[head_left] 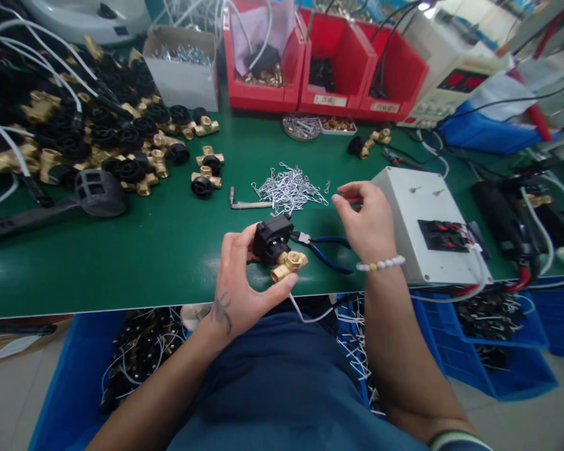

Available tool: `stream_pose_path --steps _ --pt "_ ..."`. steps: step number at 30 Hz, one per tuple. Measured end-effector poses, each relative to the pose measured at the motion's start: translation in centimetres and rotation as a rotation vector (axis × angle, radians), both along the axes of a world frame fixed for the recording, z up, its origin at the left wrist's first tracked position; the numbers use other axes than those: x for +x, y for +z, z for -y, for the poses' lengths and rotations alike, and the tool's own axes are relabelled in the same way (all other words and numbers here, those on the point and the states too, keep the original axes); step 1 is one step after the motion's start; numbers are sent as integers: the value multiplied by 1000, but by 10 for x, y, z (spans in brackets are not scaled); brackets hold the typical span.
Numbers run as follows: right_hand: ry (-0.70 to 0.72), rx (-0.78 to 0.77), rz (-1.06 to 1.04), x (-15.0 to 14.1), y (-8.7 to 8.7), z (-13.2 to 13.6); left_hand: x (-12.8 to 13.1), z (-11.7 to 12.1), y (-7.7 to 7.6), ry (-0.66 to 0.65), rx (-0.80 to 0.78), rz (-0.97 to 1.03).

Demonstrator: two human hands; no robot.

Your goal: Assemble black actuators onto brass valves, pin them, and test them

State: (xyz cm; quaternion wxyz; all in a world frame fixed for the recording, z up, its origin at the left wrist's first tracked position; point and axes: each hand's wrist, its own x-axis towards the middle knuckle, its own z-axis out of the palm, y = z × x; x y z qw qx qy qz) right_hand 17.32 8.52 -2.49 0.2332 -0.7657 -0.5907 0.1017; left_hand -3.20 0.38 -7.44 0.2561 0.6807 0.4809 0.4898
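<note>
My left hand [244, 272] is closed around a motorized valve [284, 250] with a black actuator on a brass body, held at the table's front edge. A white cable [303, 316] hangs below it. My right hand [366, 216], with a beaded bracelet, is over the table with its fingers curled and thumb close to the index finger. Whatever lies between those fingertips is too small to make out. Just left of them is a single metal spring clip [328, 186], beside a pile of spring clips [291, 188]. Blue-handled pliers [324, 247] lie between my hands.
Brass valves [122, 144] with black parts crowd the left, near a black mallet-like tool [98, 194]. Red bins [263, 94] and a carton of screws [183, 69] line the back. A grey switch box [427, 232] stands right; a metal hex wrench [251, 205] lies by the clips.
</note>
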Motion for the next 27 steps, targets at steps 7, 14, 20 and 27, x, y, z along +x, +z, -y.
stream_pose_path --steps 7,14,20,27 --pt "79 -314 244 -1 -8 -42 -1 -1 -1 -8 0 -17" --pt "217 -425 302 6 5 -28 -3 -1 -1 -24 -8 -7" --pt "219 -413 233 7 5 -24 -3 -1 -1 -29 4 -2" --pt "180 -132 -72 0 7 10 -1 0 -3 -16 -24 28"
